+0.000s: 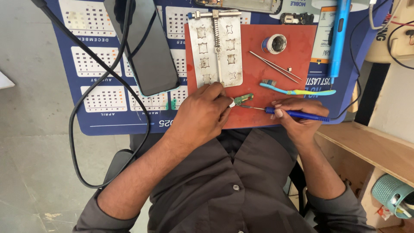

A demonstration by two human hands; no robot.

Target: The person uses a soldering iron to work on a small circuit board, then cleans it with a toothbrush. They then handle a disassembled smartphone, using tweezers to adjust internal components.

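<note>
A dark phone [148, 51] is laid at the left on the blue calendar mat [99, 112], beside a metal holder plate [217, 49]. At the red mat's [293, 56] near edge, a small green circuit board [243, 99] is pinched by the left hand [202, 114]. The blue soldering iron [297, 114] is gripped by the right hand [297, 116], its tip touching the board, with open mat beyond up to the tweezers [275, 67] and toothbrush [297, 90].

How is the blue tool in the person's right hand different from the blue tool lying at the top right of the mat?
The thin blue tool is held in the right hand, lying almost level, its metal tip at the small green board. The thick blue tool lies untouched, pointing up and down the picture, and is lighter blue. Both are long and pen-shaped.
</note>
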